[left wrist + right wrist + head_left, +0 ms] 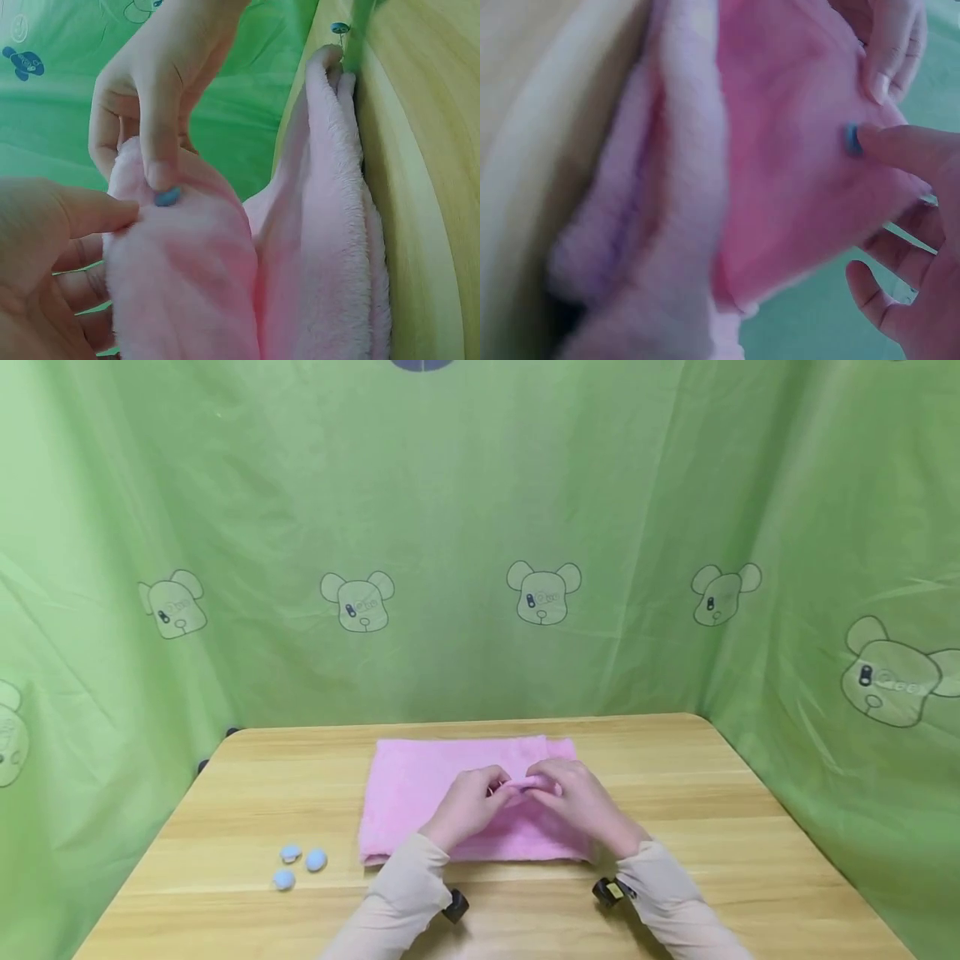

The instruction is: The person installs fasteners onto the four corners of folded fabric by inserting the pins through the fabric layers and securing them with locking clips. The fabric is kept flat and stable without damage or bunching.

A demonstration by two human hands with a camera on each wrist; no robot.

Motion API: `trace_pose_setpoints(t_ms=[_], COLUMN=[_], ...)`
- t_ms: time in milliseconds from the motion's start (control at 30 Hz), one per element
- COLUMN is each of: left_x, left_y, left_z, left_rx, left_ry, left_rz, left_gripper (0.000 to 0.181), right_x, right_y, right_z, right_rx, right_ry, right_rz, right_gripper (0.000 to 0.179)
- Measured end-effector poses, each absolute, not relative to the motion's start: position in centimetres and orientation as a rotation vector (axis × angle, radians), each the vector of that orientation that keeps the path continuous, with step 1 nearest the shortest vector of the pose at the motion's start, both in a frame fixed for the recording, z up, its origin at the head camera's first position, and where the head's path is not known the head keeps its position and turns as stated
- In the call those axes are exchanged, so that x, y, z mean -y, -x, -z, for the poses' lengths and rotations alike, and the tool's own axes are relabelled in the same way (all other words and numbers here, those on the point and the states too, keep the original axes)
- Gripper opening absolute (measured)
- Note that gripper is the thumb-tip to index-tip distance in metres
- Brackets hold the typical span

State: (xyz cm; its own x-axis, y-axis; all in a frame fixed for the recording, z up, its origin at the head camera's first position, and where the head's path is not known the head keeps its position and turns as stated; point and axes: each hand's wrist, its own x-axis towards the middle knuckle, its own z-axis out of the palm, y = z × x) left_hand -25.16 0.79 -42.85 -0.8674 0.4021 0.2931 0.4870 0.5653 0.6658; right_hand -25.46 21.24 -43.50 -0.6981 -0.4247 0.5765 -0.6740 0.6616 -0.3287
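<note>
Cloth (423, 764) is pinched by left hand (467, 803) and right hand (579, 797), the fastener (168, 197) seemingly being attached, with firm pressing likely needed next.

Left hand (468, 806), right hand (576, 795): two. Pink cloth (420, 777): one. Blue pieces (316, 860): three on surface (675, 777), 8 o'clock from cloth; one (168, 197) at right hand.

- Left sleeve (405, 895): long, pale cream, creased towards the cuff.
- Right sleeve (677, 897): matching — cream, creased.
- Left wrist camera (456, 907): black, compact.
- Right wrist camera (606, 892): black — yellowish patch (615, 890).
- Left hand (471, 803), right hand (577, 797): bare.
</note>
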Motion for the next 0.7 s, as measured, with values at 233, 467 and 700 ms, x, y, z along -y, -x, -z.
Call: trace_pose_setpoints(t_ms=[233, 467, 700], left_x=[0.1, 2.0, 4.8], left_y=[25.9, 27.2, 29.3], left_z=[42.9, 42.9, 44.0], left_rx=[2.620, 2.338, 2.220], left_ry=[0.626, 0.232, 0.139], left_rz=[1.483, 2.185, 2.279], left_gripper=[0.017, 0.023, 0.027], right_x=[-23.7, -27.3, -30.6], right_y=[25.3, 24.9, 24.4], right_z=[41.7, 40.5, 40.8], right_rx=[2.466, 2.391, 2.477], right_ry=[-0.752, -0.668, -0.619], right_rz=[-0.795, -0.657, -0.629], right_gripper=[0.034, 0.026, 0.020])
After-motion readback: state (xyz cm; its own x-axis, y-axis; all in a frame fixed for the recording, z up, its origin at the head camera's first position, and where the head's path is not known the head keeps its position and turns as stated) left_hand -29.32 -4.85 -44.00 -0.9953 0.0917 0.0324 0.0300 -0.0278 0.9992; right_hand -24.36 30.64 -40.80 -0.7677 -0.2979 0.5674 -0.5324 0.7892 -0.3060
